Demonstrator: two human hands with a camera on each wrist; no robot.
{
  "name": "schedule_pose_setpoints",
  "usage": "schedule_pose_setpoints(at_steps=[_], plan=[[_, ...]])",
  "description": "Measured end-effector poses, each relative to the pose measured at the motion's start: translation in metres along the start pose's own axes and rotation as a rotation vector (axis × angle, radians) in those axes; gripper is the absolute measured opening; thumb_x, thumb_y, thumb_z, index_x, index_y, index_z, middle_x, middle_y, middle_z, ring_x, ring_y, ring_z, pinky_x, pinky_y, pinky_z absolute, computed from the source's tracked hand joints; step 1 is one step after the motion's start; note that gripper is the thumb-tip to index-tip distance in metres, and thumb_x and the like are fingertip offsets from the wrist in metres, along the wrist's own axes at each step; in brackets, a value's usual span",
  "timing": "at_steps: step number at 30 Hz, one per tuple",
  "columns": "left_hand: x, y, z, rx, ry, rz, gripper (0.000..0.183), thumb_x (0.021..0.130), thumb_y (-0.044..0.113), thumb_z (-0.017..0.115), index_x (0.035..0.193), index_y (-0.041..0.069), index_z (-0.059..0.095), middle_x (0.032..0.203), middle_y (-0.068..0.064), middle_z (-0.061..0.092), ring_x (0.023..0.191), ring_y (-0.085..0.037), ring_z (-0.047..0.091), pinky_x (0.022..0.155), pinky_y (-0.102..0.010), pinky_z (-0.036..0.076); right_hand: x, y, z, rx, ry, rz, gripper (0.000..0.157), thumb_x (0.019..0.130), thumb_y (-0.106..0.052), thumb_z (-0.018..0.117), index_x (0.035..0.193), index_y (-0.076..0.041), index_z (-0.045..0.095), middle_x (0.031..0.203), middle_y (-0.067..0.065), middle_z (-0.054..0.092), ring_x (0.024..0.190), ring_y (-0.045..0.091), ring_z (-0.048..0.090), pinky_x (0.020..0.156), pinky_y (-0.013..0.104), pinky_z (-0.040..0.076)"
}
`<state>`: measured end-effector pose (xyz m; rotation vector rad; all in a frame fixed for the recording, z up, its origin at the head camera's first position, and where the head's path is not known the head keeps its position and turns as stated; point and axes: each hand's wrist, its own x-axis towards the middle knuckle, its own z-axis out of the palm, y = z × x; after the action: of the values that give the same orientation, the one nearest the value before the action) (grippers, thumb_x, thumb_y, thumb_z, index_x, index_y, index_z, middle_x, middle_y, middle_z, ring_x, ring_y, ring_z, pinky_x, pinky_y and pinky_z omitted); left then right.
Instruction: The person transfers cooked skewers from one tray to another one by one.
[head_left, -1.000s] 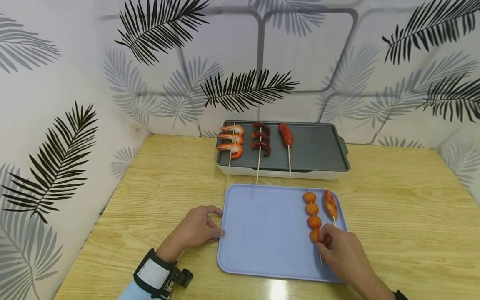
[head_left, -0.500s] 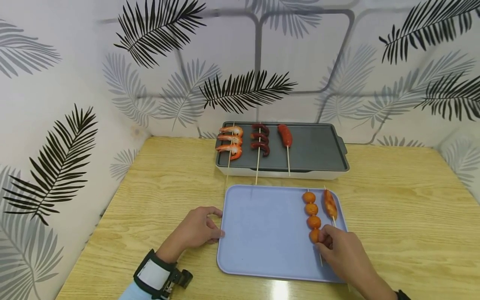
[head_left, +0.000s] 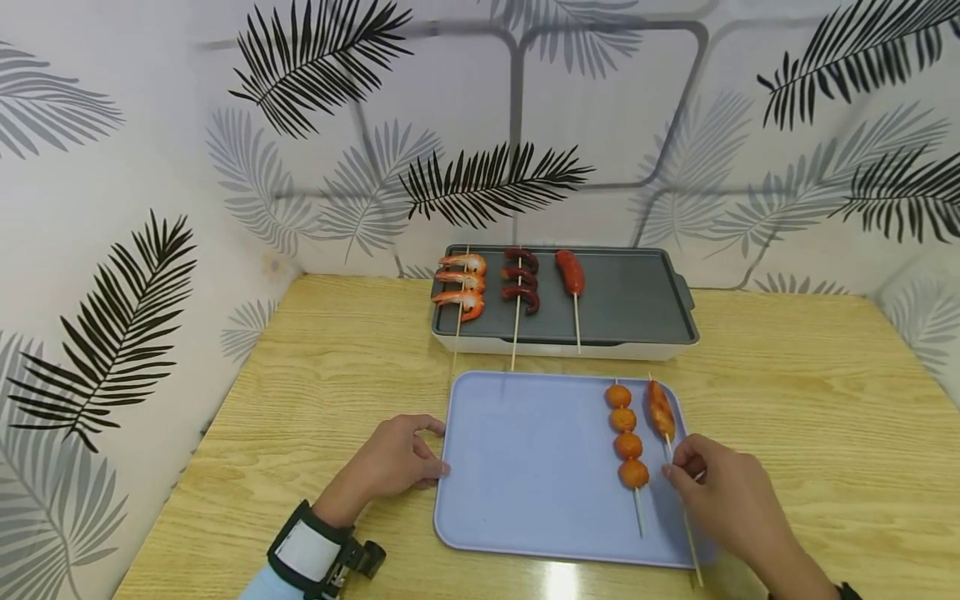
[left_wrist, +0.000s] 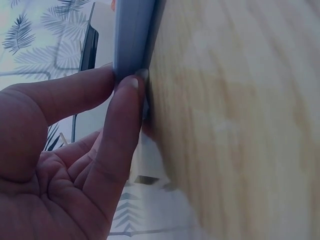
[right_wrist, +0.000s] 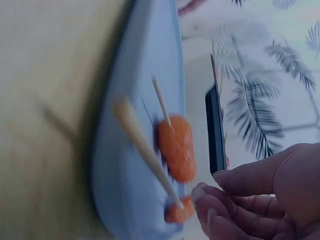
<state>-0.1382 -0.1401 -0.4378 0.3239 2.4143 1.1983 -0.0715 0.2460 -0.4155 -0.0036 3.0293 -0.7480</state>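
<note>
My left hand [head_left: 397, 457] grips the left rim of a blue tray [head_left: 517, 467]; in the left wrist view its thumb and fingers pinch the tray edge [left_wrist: 134, 37]. On the tray's right side lie a skewer of several orange balls [head_left: 628, 446] and, farther right, a skewer with one browned sausage-like piece [head_left: 661, 408]. My right hand [head_left: 723, 492] is over that second skewer's bare stick [head_left: 692, 529], with curled fingers. In the right wrist view the stick [right_wrist: 145, 145] passes beside the fingertips with a small gap, and I see nothing held.
Behind the tray stands a dark grey grill plate [head_left: 630, 296] on a white base. Across it lie a shrimp skewer [head_left: 463, 287], a dark red tentacle skewer [head_left: 521, 279] and a red sausage skewer [head_left: 572, 273]. A leaf-patterned wall [head_left: 480, 100] rises behind the wooden table [head_left: 322, 350].
My right hand has left the lowest orange ball and moved right to the browned piece's stick. The ball skewer lies free on the tray. My left hand stays on the rim.
</note>
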Motion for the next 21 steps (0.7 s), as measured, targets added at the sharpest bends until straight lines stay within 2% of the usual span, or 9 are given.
schedule_pose_setpoints(at_steps=[4,10,13,21], plan=[[0.0,-0.001,0.0,0.0,0.003,0.004,0.046,0.081,0.007,0.078,0.123,-0.002,0.06,0.067,0.0,0.068,0.058,-0.015,0.065,0.052,-0.029,0.046,0.006,0.019,-0.012,-0.031,0.036,-0.026,0.012,0.087,-0.015,0.072,0.079,-0.01,0.064,0.069,-0.005,0.061,0.06,0.011,0.052,0.054,0.03,0.039],[0.002,-0.002,0.001,-0.003,0.004,-0.005,0.046,0.081,0.007,0.078,0.123,-0.002,0.06,0.067,0.0,0.068,0.057,-0.015,0.065,0.052,-0.028,0.046,0.011,0.039,-0.015,-0.057,-0.014,-0.013,0.015,0.089,-0.017,0.068,0.08,-0.006,0.065,0.066,-0.002,0.058,0.057,0.014,0.048,0.052,0.032,0.038],[0.001,-0.002,0.001,-0.007,0.001,-0.003,0.047,0.081,0.007,0.078,0.123,-0.002,0.06,0.067,0.0,0.068,0.058,-0.015,0.065,0.052,-0.029,0.047,0.013,0.043,-0.011,-0.05,-0.053,0.014,0.016,0.09,-0.018,0.067,0.081,-0.004,0.068,0.066,-0.002,0.058,0.057,0.014,0.049,0.052,0.031,0.039],[0.0,-0.001,0.001,-0.007,0.012,-0.011,0.047,0.081,0.007,0.079,0.123,-0.001,0.06,0.068,0.0,0.069,0.058,-0.014,0.066,0.053,-0.029,0.049,0.016,0.043,-0.003,-0.031,-0.062,0.012,0.013,0.089,-0.014,0.068,0.083,-0.003,0.072,0.067,-0.003,0.062,0.059,0.013,0.051,0.054,0.031,0.04]])
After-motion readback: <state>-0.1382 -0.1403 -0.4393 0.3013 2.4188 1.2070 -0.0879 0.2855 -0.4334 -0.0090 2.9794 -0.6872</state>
